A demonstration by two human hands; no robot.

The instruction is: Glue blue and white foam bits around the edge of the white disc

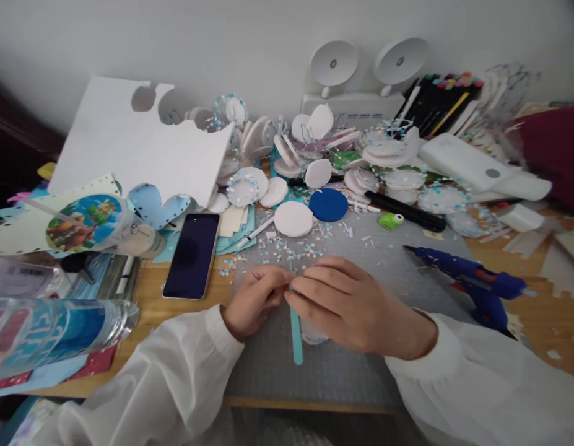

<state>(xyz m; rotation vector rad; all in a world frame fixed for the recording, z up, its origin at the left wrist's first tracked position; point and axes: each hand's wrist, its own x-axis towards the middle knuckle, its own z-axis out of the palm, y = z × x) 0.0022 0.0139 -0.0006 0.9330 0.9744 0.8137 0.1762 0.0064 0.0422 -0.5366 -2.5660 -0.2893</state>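
Note:
My left hand (259, 297) is closed, thumb and forefinger pinched together near the middle of the grey mat (352, 384). Its fingertips meet those of my right hand (347, 303), whose fingers are bent and pressed together; whatever small thing lies between them is hidden. A slim teal stick (296, 337), narrow at its far end, passes under the fingertips towards me; I cannot tell whether it is held. Partly covered by my right hand, a pale round piece (313, 335) shows on the mat. Small white and blue scraps (291, 246) are scattered just beyond the hands.
A white disc (293, 218) and a blue disc (328, 205) lie ahead, before heaped white discs. A blue glue gun (472, 279) and black pen (407, 211) are at right. A phone (192, 255), lidded cup (96, 223) and water bottle (59, 334) are at left.

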